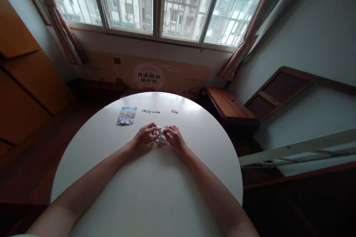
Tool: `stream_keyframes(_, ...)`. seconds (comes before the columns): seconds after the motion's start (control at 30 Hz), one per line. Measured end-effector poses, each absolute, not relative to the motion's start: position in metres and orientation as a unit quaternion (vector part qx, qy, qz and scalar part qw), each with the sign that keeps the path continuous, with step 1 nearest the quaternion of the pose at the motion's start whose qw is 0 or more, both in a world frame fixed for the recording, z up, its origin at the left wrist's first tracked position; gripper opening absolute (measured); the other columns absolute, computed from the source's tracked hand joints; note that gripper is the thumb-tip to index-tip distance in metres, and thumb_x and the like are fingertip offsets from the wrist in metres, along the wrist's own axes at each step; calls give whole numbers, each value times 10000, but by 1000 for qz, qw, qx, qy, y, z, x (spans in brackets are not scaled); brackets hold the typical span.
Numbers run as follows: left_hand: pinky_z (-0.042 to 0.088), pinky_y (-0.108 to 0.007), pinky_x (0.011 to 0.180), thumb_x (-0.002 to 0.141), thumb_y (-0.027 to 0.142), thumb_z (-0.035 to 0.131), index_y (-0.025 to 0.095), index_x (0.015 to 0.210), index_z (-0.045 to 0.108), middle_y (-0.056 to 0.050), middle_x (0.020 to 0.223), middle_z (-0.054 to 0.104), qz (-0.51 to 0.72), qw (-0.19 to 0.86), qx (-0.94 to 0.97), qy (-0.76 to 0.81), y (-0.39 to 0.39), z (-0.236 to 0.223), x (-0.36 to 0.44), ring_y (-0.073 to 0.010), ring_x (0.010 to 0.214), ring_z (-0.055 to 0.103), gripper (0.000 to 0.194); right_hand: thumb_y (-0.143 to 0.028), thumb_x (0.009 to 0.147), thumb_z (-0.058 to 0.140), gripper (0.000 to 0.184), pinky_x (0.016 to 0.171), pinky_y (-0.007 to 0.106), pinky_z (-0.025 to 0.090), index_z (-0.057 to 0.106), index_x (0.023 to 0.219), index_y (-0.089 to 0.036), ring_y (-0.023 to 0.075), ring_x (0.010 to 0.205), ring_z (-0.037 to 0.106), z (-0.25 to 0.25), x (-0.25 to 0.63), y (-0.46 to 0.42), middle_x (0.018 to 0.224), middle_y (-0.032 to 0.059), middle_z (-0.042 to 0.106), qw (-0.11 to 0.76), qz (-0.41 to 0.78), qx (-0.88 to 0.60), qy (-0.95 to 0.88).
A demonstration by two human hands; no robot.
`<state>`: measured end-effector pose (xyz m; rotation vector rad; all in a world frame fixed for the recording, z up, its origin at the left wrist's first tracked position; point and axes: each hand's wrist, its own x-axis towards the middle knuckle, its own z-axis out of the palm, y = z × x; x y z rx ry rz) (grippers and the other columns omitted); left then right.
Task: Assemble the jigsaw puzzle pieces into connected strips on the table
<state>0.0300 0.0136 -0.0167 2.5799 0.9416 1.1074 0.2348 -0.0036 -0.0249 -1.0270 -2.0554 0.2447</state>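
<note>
A small heap of jigsaw puzzle pieces (160,139) lies on a round white table (144,192). From the left, my left hand (145,134) reaches to the heap, its curved fingers and thumb apart around the near pieces. My right hand (174,137) is at the heap's other side, fingers bent, with a gap between thumb and forefinger where pieces show. Whether either hand's fingertips touch single pieces is too small to tell. Beyond the hands are a row of puzzle pieces (151,111) and a smaller cluster of pieces (174,111).
A blue printed picture packet (127,116) lies on the table's left part. Behind the table stand a printed board (125,68) and barred windows. A wooden bench (230,103) is at the right, and orange cabinets (27,92) at the left.
</note>
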Motion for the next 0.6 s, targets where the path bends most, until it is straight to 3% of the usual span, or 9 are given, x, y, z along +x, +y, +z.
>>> stream_keyframes(0.6,502,-251,644,854,259,580,201,1008,658,-51,917,615,366,102,871,313,10,-17,31,-110,682,591,182,-217,875,588,71,791,305,424,649,838,-219,176,829,530,-25,236,-8,810,28,622,408,101,-407,-811)
